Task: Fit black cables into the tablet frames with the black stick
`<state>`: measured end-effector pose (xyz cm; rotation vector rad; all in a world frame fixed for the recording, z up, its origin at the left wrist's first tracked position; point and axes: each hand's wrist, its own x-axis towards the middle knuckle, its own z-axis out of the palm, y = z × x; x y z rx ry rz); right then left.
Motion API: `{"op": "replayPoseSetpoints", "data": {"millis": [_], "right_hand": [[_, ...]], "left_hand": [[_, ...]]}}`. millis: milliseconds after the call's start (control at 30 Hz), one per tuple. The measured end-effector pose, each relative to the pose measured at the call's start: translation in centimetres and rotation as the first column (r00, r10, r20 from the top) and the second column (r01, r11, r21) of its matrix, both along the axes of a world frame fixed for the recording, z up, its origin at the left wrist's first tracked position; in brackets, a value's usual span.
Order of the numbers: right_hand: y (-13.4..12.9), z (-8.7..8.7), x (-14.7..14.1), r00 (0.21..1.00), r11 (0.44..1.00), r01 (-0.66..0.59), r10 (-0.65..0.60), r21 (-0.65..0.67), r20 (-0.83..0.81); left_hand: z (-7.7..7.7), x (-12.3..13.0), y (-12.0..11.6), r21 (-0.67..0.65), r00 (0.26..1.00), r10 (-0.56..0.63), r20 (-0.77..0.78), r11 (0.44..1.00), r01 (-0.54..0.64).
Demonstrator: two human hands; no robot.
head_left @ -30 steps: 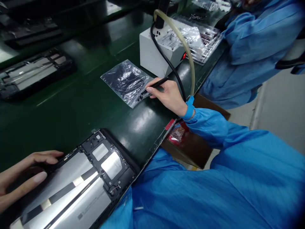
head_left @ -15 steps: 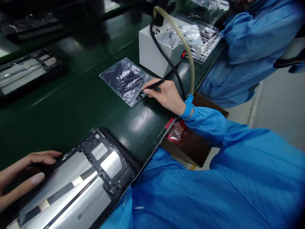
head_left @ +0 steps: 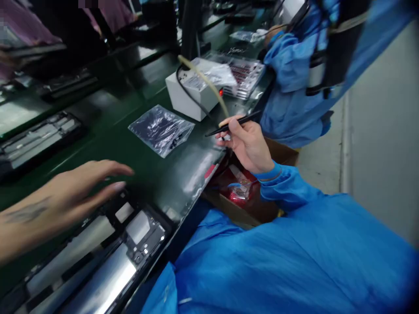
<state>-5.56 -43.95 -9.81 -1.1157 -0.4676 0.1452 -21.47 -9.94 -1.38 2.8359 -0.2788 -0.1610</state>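
Note:
My right hand (head_left: 250, 146) is raised near the table's front edge, closed round slim black tweezers (head_left: 234, 125) whose point faces left. Whether anything sits at the tip is too small to tell. My left hand (head_left: 88, 183) hovers with fingers stretched out over the upper edge of an opened tablet (head_left: 98, 270). The tablet lies back-side up, showing silver battery panels and black inner parts, and its lower left runs out of view. Between the hands and farther back lies a clear plastic bag (head_left: 160, 131) with small black pieces near its right corner.
Behind the bag stands a white box device (head_left: 193, 98) with a yellowish hose (head_left: 209, 83) and a red light. Clear trays (head_left: 244, 72) sit beyond it. Another opened device (head_left: 39, 135) lies at left. Below the edge is a carton (head_left: 238, 209). A co-worker's blue sleeve (head_left: 288, 56) is at upper right.
My right hand has lifted away from the plastic bag toward the table's edge with the tweezers. The left hand has moved up and right along the tablet. My view has also shifted.

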Motion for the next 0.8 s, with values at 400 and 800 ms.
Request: {"op": "replayPoseSetpoints", "data": {"millis": [400, 800], "right_hand": [[-15.3, -5.0, 3.1, 0.745, 0.673, 0.648, -0.658, 0.358, -0.11], [-16.6, -7.3, 8.2, 0.754, 0.699, 0.634, -0.653, 0.33, -0.067]], "left_hand": [[-7.0, 19.0, -33.1, -0.838, 0.853, -0.474, -0.219, 0.539, 0.084], [-1.0, 5.3, -15.0, -0.533, 0.972, -0.177, -0.156, 0.843, 0.068]]}}
